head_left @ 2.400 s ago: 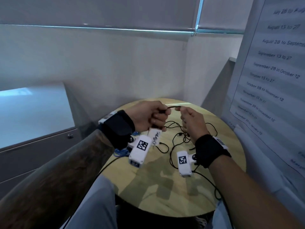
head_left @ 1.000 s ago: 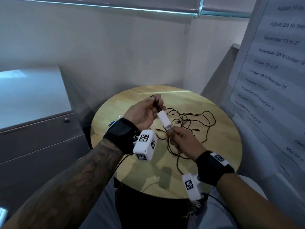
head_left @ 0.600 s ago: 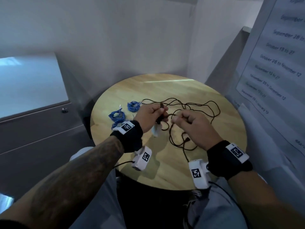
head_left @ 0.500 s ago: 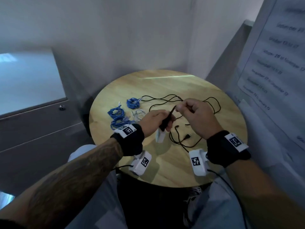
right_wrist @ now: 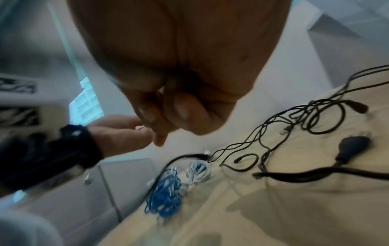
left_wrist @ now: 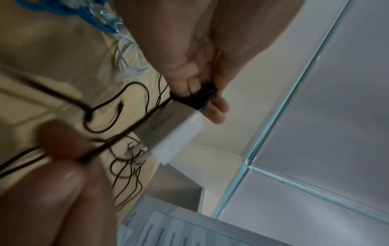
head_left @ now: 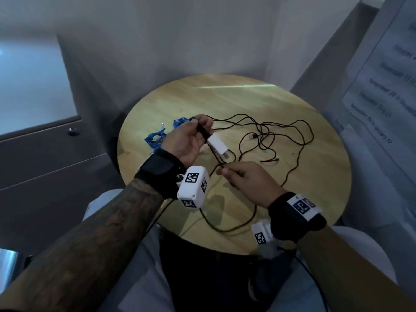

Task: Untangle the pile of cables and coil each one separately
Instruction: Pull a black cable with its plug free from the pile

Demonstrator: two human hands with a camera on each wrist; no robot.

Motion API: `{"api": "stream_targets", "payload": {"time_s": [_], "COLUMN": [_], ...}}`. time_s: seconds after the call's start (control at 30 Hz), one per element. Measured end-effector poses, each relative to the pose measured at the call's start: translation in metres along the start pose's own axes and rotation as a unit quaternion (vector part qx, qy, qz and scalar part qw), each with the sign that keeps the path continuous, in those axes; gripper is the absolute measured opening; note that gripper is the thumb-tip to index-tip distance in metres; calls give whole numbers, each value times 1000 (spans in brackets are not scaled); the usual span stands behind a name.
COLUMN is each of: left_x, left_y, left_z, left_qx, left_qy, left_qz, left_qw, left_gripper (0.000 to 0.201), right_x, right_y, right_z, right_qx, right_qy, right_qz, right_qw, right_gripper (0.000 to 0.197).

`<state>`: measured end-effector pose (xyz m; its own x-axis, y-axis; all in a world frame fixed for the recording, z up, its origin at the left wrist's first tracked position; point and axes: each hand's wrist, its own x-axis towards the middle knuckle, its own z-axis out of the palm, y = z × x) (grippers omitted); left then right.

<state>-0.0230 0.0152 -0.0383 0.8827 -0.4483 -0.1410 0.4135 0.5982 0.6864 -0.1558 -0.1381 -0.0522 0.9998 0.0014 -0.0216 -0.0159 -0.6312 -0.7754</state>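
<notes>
Left hand (head_left: 188,140) grips a black cable bundle with a white rectangular plug adapter (head_left: 218,146); right hand (head_left: 246,180) pinches the thin black cable (head_left: 219,162) just below that adapter.

Both hands hold clear above the round pale wooden surface (head_left: 225,95). Beyond the adapter, loose black cable loops (head_left: 276,136) sprawl toward the surface's right edge. Left of the adapter lie coiled blue cables (head_left: 155,139) near the left rim, a small white coil (right_wrist: 199,170) beside them. Bare wood shows at the far rim.
</notes>
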Motion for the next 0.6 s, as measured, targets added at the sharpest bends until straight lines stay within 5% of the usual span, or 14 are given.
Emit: {"api": "stream_targets", "payload": {"time_s": [0.17, 0.27, 0.33, 0.47, 0.6], "left_x": [2, -7, -17, -30, -28], "left_y": [-8, -18, -23, -33, -26], "left_z": [-5, -3, 6, 19, 17], "left_qx": [113, 362, 452, 410, 254], "left_qy": [26, -10, -86, -188, -170], "left_qz": [102, 140, 108, -33, -126], "left_qw": [988, 922, 881, 892, 944], "left_gripper": [18, 19, 22, 34, 32], "right_x": [-7, -5, 0, 16, 27], "right_y": [-15, -24, -27, -11, 14], "right_z": [-3, -17, -27, -38, -27], "right_qx": [81, 128, 130, 81, 65], "right_qy": [40, 86, 136, 208, 184], "right_qz": [-19, -20, -45, -51, -12], "right_qw": [996, 988, 981, 973, 981], "right_gripper": [22, 21, 18, 15, 16]}}
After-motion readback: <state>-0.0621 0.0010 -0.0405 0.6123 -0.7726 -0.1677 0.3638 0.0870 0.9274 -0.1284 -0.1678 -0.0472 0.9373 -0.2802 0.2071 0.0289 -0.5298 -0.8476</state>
